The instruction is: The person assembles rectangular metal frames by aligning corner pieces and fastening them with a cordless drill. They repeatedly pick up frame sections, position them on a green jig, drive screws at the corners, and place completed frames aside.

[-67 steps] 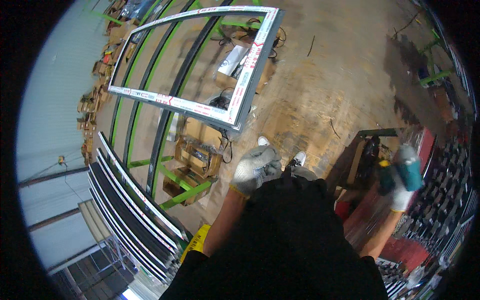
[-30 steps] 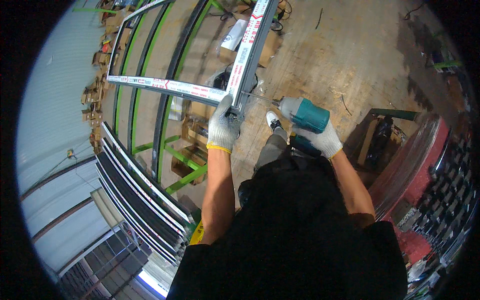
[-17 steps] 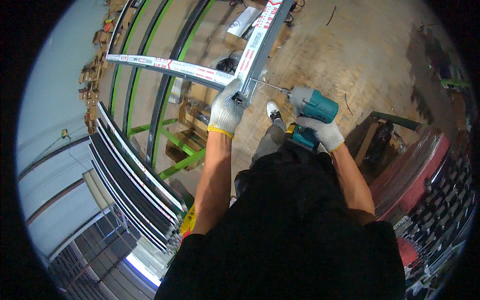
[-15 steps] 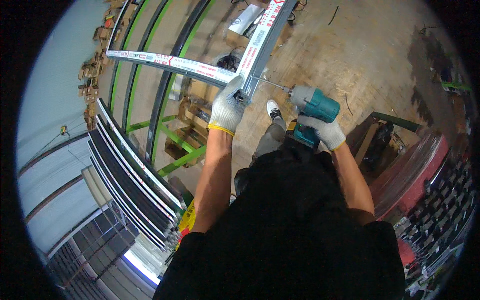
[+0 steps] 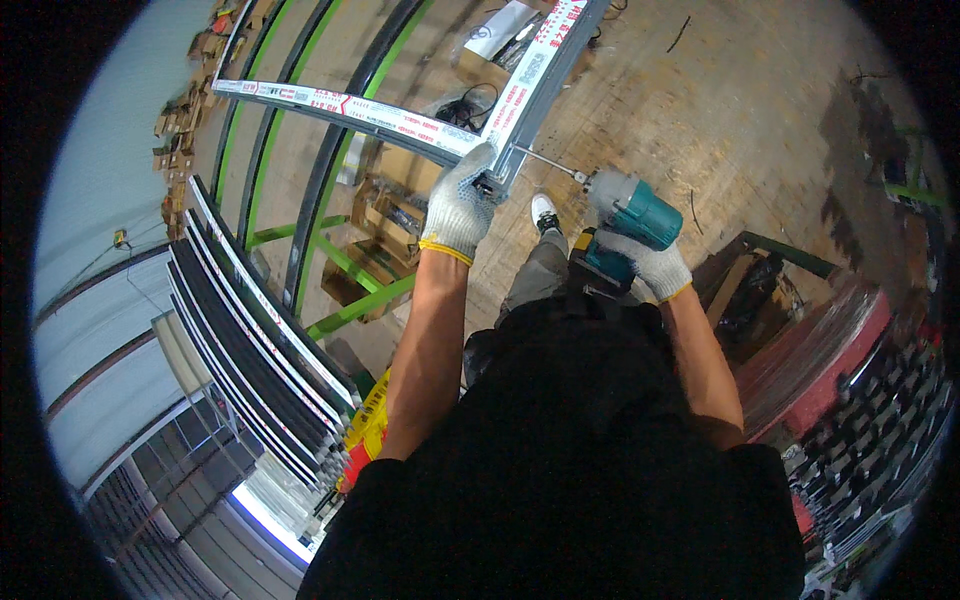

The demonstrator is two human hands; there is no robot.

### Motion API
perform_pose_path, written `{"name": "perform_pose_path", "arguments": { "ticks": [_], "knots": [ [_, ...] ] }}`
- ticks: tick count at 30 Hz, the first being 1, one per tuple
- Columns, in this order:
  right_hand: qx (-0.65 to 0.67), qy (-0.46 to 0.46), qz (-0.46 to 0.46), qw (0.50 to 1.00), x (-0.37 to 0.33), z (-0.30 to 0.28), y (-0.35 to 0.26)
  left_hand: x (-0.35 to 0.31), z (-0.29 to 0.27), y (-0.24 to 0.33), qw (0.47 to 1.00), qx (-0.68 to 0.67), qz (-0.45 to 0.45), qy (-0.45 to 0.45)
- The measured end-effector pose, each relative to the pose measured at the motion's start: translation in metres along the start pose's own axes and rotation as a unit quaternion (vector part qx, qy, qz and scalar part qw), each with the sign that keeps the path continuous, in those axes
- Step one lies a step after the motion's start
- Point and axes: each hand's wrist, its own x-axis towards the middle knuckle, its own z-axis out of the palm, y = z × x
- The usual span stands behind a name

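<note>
A grey frame (image 5: pixel 410 124) covered in white film with red print spans the upper middle, its near corner toward me. My left hand (image 5: pixel 459 205), in a white knit glove with a yellow cuff, is closed around that corner. My gloved right hand (image 5: pixel 648 262) grips a teal cordless drill (image 5: pixel 645 213). From the drill's chuck a long thin bit (image 5: pixel 548 162) points left, its tip at the outer side of the frame near the corner. Whether the tip has entered the metal I cannot tell. My right palm and the drill's handle are partly hidden.
Black-padded green rails (image 5: pixel 330 170) run beneath the frame at left. Stacked long profiles (image 5: pixel 260 330) lean at the lower left. Cardboard boxes (image 5: pixel 385 220) sit under the rails. A red wrapped stack (image 5: pixel 820 370) and a crate (image 5: pixel 745 290) stand to the right. My shoe (image 5: pixel 543 212) is below the drill.
The view has shifted slightly. Both hands keep their grips, and the drill's bit stays against the side of the frame near the corner.
</note>
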Motion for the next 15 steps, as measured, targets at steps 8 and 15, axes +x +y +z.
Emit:
{"name": "perform_pose_path", "arguments": {
  "ticks": [8, 15],
  "knots": [
    [-0.150, -0.007, -0.177, 0.973, 0.011, -0.007, 0.003, -0.002, 0.001, 0.002, 1.000, -0.018, 0.003, -0.003],
    [-0.113, -0.007, -0.110, 0.987, 0.010, -0.010, 0.012, -0.003, 0.004, 0.000, 1.000, -0.005, 0.012, 0.024]
  ]
}}
